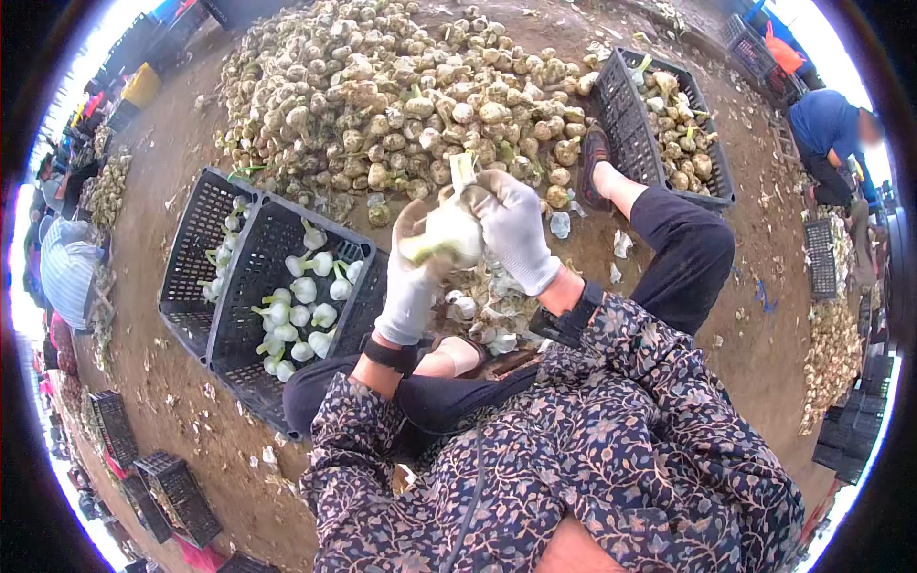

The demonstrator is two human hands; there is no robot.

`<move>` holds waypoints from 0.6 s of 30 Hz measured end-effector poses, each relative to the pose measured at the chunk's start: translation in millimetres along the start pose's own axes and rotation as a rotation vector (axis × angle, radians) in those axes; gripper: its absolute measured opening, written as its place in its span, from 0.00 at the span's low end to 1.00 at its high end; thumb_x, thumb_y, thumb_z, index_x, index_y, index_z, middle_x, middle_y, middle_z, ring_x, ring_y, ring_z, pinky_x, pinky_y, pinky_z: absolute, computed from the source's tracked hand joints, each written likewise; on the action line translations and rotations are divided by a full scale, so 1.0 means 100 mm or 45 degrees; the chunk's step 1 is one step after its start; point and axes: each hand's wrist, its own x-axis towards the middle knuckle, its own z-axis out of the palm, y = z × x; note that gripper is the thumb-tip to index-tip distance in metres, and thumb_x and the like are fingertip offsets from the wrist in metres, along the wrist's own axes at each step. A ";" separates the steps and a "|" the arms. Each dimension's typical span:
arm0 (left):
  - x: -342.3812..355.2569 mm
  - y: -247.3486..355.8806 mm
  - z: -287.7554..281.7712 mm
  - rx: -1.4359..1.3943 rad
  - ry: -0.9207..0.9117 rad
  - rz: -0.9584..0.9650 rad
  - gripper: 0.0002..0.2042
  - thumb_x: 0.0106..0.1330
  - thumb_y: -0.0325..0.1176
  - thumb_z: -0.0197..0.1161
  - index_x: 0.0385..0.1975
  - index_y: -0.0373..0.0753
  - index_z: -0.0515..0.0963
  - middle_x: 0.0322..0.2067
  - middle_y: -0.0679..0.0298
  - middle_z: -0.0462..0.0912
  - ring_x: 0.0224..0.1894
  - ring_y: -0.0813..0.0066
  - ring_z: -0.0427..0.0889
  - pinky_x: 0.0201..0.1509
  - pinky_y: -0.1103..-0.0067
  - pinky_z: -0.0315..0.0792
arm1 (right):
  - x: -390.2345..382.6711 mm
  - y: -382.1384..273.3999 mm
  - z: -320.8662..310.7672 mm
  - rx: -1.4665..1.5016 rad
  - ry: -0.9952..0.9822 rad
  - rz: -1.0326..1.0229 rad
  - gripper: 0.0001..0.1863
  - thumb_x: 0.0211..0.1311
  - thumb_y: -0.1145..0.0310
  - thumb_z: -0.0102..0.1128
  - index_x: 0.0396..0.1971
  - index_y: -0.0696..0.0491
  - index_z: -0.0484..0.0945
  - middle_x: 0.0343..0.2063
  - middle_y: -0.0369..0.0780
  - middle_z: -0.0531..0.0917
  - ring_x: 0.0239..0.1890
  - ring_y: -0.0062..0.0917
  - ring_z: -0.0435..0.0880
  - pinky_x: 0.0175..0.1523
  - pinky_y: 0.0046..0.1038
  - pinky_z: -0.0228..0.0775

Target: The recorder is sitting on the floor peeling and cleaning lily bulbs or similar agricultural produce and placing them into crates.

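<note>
Above my lap, both gloved hands are closed around a large white garlic bulb. My left hand grips it from the left, beside a thick pale stem that points down to the left. My right hand presses its fingers on the upper right side. A second pale stem piece sticks up between the fingertips; whether it belongs to the same bulb I cannot tell. Clean white garlic bulbs lie in a black divided crate left of my hands.
Unpeeled garlic is heaped beyond my hands. Another black crate, at the far right, holds brownish garlic. Dry peelings lie beneath my hands, between my legs. A person in blue bends at the right; more people and crates line the left.
</note>
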 end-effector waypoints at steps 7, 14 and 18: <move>0.10 -0.31 -0.10 -1.017 0.092 -0.284 0.25 0.74 0.57 0.48 0.57 0.43 0.73 0.50 0.63 0.82 0.51 0.69 0.81 0.51 0.70 0.78 | -0.30 -0.14 0.19 0.050 -0.217 -0.433 0.10 0.58 0.83 0.55 0.37 0.56 0.81 0.31 0.41 0.85 0.30 0.27 0.83 0.34 0.25 0.75; -0.03 -0.17 -0.28 -0.885 0.254 -0.164 0.23 0.73 0.48 0.52 0.61 0.41 0.70 0.51 0.57 0.81 0.49 0.58 0.82 0.48 0.67 0.80 | 0.35 0.04 -0.70 0.796 0.035 0.207 0.07 0.67 0.72 0.55 0.39 0.57 0.80 0.29 0.40 0.84 0.25 0.20 0.82 0.31 0.20 0.74; 0.00 -0.11 -0.18 -0.785 0.297 -0.075 0.23 0.72 0.45 0.55 0.63 0.42 0.67 0.52 0.58 0.79 0.51 0.60 0.81 0.53 0.64 0.78 | 0.23 0.00 -0.70 -0.926 -0.471 -0.381 0.15 0.62 0.69 0.60 0.49 0.48 0.81 0.41 0.45 0.80 0.45 0.37 0.82 0.52 0.35 0.75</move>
